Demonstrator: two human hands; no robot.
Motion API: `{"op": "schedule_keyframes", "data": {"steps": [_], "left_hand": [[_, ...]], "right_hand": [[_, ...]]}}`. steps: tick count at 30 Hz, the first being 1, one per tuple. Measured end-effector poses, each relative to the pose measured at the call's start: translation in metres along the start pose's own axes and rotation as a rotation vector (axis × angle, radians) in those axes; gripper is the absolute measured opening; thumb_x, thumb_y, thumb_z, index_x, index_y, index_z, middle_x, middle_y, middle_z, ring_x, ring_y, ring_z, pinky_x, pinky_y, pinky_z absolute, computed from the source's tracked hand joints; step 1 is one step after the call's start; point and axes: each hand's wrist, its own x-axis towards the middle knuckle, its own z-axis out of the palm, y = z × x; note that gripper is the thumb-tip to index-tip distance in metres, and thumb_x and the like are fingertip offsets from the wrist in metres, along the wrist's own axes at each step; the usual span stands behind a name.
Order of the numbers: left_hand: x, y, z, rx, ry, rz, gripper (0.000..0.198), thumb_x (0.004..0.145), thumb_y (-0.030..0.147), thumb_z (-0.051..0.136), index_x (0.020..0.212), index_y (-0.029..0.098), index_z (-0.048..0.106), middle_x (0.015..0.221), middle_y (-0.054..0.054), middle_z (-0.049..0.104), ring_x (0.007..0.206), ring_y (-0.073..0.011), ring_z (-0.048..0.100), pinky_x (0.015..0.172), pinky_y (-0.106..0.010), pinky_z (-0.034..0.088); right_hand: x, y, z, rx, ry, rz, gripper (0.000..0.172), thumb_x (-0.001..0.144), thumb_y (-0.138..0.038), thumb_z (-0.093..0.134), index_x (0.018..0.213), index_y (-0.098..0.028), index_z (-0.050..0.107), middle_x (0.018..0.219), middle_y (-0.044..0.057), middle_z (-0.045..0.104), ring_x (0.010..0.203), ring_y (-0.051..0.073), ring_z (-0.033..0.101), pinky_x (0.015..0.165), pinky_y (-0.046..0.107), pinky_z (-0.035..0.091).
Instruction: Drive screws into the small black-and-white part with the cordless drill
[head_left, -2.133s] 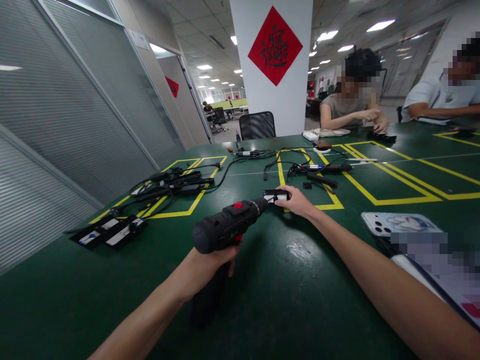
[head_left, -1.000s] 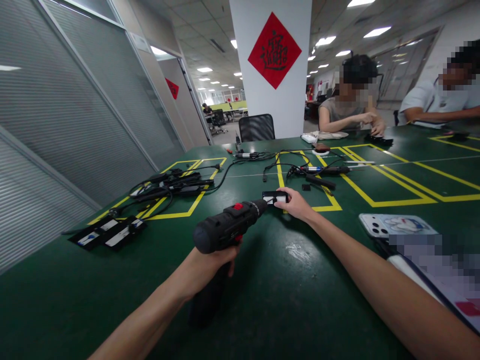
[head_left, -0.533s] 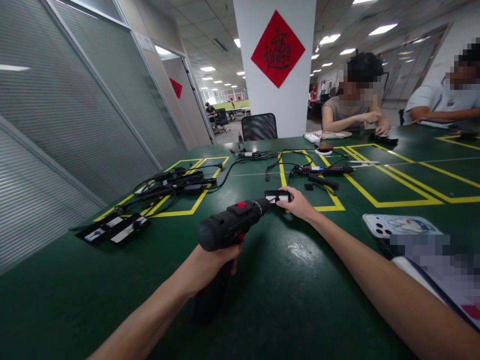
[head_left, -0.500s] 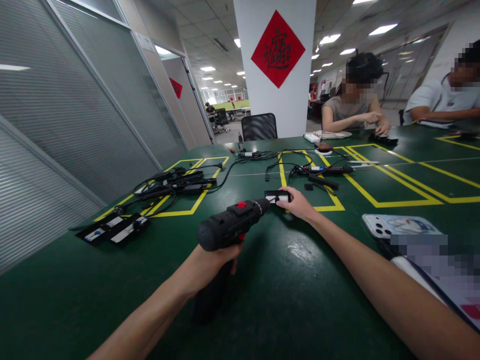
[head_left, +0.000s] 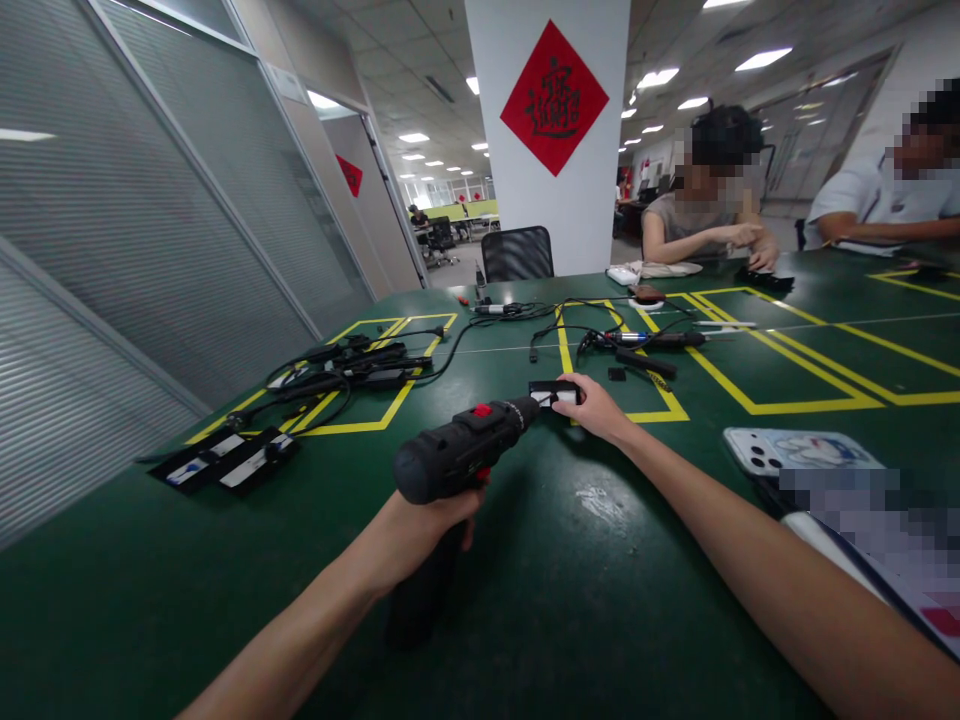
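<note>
— anything moved?
— hardly. my left hand (head_left: 427,522) stays wrapped round the power screwdriver (head_left: 459,462), its tip against the small black block (head_left: 546,391) on the green table (head_left: 225,600). my right hand (head_left: 596,405) keeps pinching the block's end by the yellow line (head_left: 652,415). so the driving seems still under way.

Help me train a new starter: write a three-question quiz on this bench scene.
1. True or false: the left hand grips the drill.
2. The right hand: A) is raised in the air; B) holds the part; C) grips the drill.
3. Fill in: the boxes marked on the table are ____.
Key: 1 true; 2 B; 3 yellow.
</note>
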Motion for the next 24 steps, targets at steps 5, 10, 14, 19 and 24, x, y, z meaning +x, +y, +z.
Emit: {"op": "schedule_keyframes", "data": {"steps": [5,10,14,19,24], "left_hand": [[0.0015,0.0004,-0.0012,0.005,-0.021,-0.017,0.019,0.078,0.026,0.054,0.093,0.015,0.059,0.06,0.001,0.061,0.057,-0.0165,0.054,0.062,-0.031,0.04],[0.002,-0.0012,-0.0005,0.02,-0.028,-0.023,0.02,0.08,0.027,0.053,0.094,0.014,0.057,0.059,0.001,0.059,0.057,-0.0164,0.053,0.061,-0.03,0.039],[0.0023,-0.0024,0.0011,-0.009,-0.006,-0.014,0.021,0.078,0.027,0.055,0.095,0.014,0.056,0.066,0.0,0.059,0.055,-0.0149,0.052,0.061,-0.031,0.04],[0.0025,-0.0031,0.0008,-0.007,0.006,-0.006,0.02,0.078,0.028,0.056,0.094,0.015,0.056,0.065,0.001,0.058,0.054,-0.0151,0.053,0.06,-0.031,0.041],[0.0022,-0.0032,0.0001,-0.007,-0.002,0.002,0.018,0.078,0.026,0.055,0.092,0.015,0.055,0.065,0.001,0.059,0.055,-0.0145,0.053,0.062,-0.032,0.042]], "right_hand": [[0.0004,0.0016,0.0,0.0,0.004,-0.001,0.049,0.069,-0.033,0.067,0.115,-0.022,0.058,0.106,0.005,0.059,0.091,0.02,0.058,0.085,0.034,0.046],[0.0005,0.0024,0.0004,-0.008,-0.001,-0.009,0.049,0.07,-0.035,0.067,0.116,-0.022,0.057,0.104,0.005,0.06,0.091,0.02,0.058,0.085,0.034,0.046],[0.0003,0.0012,0.0001,-0.016,0.006,-0.02,0.048,0.07,-0.034,0.067,0.115,-0.021,0.057,0.105,0.005,0.059,0.093,0.02,0.058,0.086,0.034,0.045],[0.0003,-0.001,0.0002,-0.012,0.003,-0.019,0.047,0.07,-0.034,0.067,0.115,-0.021,0.058,0.105,0.004,0.06,0.092,0.02,0.058,0.086,0.034,0.046],[0.0005,-0.0008,0.0007,0.002,0.006,-0.01,0.048,0.07,-0.034,0.067,0.115,-0.022,0.058,0.105,0.004,0.06,0.091,0.02,0.058,0.086,0.034,0.046]]}}
